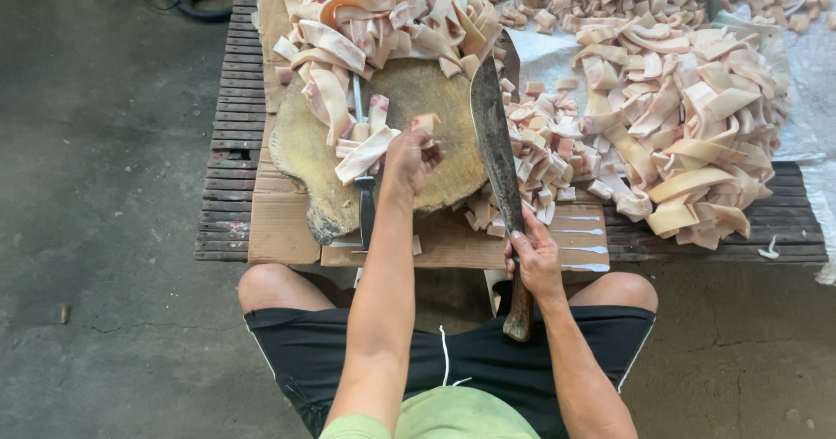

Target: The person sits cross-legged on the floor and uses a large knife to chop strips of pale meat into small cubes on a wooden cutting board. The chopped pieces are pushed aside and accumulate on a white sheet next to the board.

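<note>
Gripping a pale strip (424,125) on the round block (435,99), left hand (409,156) closed, right hand (535,260) clenching the cleaver (496,143) (frame centre), likely mid-chop.

Two hands are showing: the left hand (411,156) and the right hand (534,260). Two knives are lying in view: one large cleaver (495,147) in the right hand, one smaller knife (364,186) beside the left hand. One round chopping block (435,99) is sitting beneath. Three heaps of pale strips and cubes are surrounding them.
</note>
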